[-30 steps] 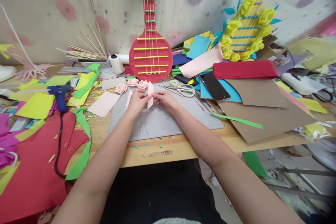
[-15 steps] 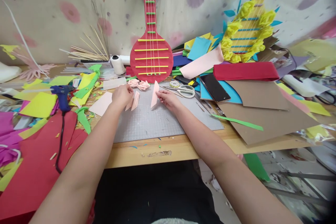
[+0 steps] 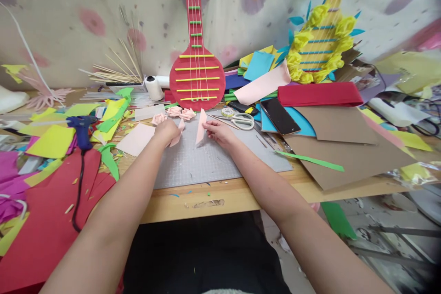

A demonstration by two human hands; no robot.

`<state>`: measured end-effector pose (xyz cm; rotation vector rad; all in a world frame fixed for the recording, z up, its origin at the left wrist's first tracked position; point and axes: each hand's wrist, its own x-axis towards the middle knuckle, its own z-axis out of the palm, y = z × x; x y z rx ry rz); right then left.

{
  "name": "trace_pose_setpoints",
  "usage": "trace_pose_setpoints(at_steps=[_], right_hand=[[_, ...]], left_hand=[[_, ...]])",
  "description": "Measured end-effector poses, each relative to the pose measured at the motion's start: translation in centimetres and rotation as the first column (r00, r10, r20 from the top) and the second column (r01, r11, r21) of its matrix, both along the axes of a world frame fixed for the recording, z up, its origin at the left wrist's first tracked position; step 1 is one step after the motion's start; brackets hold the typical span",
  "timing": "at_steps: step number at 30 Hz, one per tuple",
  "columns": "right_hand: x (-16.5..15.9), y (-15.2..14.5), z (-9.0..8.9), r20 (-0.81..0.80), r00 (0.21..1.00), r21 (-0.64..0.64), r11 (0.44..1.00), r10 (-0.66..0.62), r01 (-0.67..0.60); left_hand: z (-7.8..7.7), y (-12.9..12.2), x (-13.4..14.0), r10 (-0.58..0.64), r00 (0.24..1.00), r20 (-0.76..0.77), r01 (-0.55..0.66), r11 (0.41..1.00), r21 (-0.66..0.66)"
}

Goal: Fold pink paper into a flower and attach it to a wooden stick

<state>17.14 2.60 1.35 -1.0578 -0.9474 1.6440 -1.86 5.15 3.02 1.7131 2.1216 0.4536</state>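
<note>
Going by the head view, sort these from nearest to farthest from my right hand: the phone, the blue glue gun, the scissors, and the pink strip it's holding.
1. Pink strip: held in the right hand.
2. Scissors: just to its right.
3. Phone: farther right.
4. Blue glue gun: far over on the left.

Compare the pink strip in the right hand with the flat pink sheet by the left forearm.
The strip is narrow; the sheet is much broader.
The strip is pinched in the right hand; the sheet lies flat, with no hand holding it.
Both are pale pink.
</note>
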Motion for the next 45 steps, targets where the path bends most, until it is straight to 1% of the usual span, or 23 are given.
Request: trace_pose_setpoints(at_steps=[3, 8, 11, 14, 16, 21, 22, 23, 24, 25, 26, 27, 28, 29, 30, 31, 32, 33, 36, 38, 41, 43, 45], right_hand=[[0.1, -0.1, 0.1, -0.010, 1.000, -0.021, 1.000, 0.006, -0.007], [0.1, 0.1, -0.2, 0.006, 1.000, 0.006, 1.000, 0.022, -0.022], [0.0, 0.1, -0.3, 0.017, 0.999, 0.011, 1.000, 0.028, -0.028], [0.0, 0.1, -0.3, 0.026, 0.999, 0.012, 0.999, 0.033, -0.033], [0.0, 0.1, -0.4, 0.036, 0.998, 0.020, 0.999, 0.042, -0.043], [0.1, 0.1, -0.7, 0.046, 0.998, 0.032, 0.999, 0.032, -0.033], [0.1, 0.2, -0.7, 0.042, 0.999, 0.036, 0.999, 0.028, -0.030], [0.1, 0.2, -0.8, 0.036, 0.999, 0.042, 0.999, 0.028, -0.029], [0.2, 0.3, -0.7, 0.028, 0.999, 0.050, 0.998, 0.027, -0.028], [0.3, 0.3, -0.7, 0.015, 0.999, 0.060, 0.998, 0.028, -0.029], [0.4, 0.3, -0.5, -0.003, 1.000, 0.071, 0.997, 0.031, -0.031], [0.5, 0.3, -0.3, -0.023, 0.999, 0.084, 0.996, 0.041, -0.038], [0.6, 0.3, -0.1, -0.043, 0.997, 0.098, 0.994, 0.056, -0.052], [0.6, 0.2, 0.2, -0.059, 0.995, 0.116, 0.991, 0.076, -0.069], [0.7, 0.1, 0.4, -0.060, 0.993, 0.135, 0.986, 0.103, -0.094], [0.6, -0.1, 0.7, -0.043, 0.991, 0.154, 0.981, 0.126, -0.118], [0.5, -0.2, 0.8, -0.010, 0.990, 0.172, 0.976, 0.138, -0.134], [0.4, -0.3, 1.0, 0.034, 0.990, 0.187, 0.973, 0.135, -0.139], [-0.2, -0.5, 0.9, 0.168, 0.984, 0.212, 0.973, 0.060, -0.095], [-0.6, -0.5, 0.6, 0.224, 0.974, 0.232, 0.971, 0.009, -0.062], [-1.0, -0.2, 0.1, 0.282, 0.959, 0.270, 0.961, -0.028, -0.051], [-1.1, -0.1, -0.1, 0.313, 0.949, 0.290, 0.956, -0.040, -0.055], [-1.1, 0.0, -0.3, 0.345, 0.937, 0.308, 0.950, -0.057, -0.055]], left_hand=[[0.2, -0.6, 0.5, -0.026, 0.989, -0.146, 0.026, 1.000, -0.004], [0.4, -1.5, 0.8, -0.007, 0.987, -0.158, 0.007, 1.000, 0.001], [0.3, -1.2, 0.8, -0.017, 0.986, -0.165, 0.017, 1.000, -0.004], [0.3, -0.3, 0.9, 0.036, 0.987, -0.155, -0.042, 0.999, -0.034], [0.3, 0.1, 1.0, 0.053, 0.991, -0.123, -0.056, 0.998, -0.020], [0.3, 0.1, 1.1, -0.019, 0.999, 0.031, 0.020, 0.999, -0.041], [0.3, -0.1, 1.2, -0.034, 0.996, 0.079, 0.036, 0.999, -0.020], [0.2, -0.3, 1.3, -0.049, 0.988, 0.147, 0.044, 0.998, 0.036], [0.1, -0.6, 1.5, -0.066, 0.970, 0.234, 0.039, 0.992, 0.119], [0.0, -1.0, 1.8, -0.088, 0.934, 0.345, 0.018, 0.979, 0.201], [-0.1, -1.3, 2.1, -0.107, 0.871, 0.479, -0.031, 0.962, 0.272], [-0.2, -1.7, 2.5, -0.125, 0.778, 0.616, -0.078, 0.953, 0.292], [-0.3, -2.1, 3.0, -0.127, 0.661, 0.739, -0.117, 0.956, 0.269], [-0.4, -2.5, 3.4, -0.108, 0.531, 0.840, -0.126, 0.971, 0.205], [-0.6, -2.9, 3.9, -0.071, 0.437, 0.897, -0.130, 0.981, 0.141], [-0.7, -3.2, 4.3, -0.038, 0.390, 0.920, -0.135, 0.986, 0.098], [-0.9, -3.5, 4.7, -0.012, 0.372, 0.928, -0.152, 0.986, 0.073], [-1.0, -3.8, 5.0, -0.003, 0.356, 0.935, -0.139, 0.989, 0.056], [-1.3, -4.2, 5.6, 0.005, 0.315, 0.949, -0.080, 0.997, 0.021], [-1.3, -4.3, 5.6, 0.029, 0.265, 0.964, -0.030, 0.999, -0.022], [-1.1, -4.3, 5.4, 0.077, 0.182, 0.980, 0.029, 0.996, -0.084], [-1.1, -4.2, 5.2, 0.105, 0.163, 0.981, 0.031, 0.993, -0.112], [-1.1, -4.2, 5.0, 0.121, 0.174, 0.977, 0.013, 0.992, -0.125]])
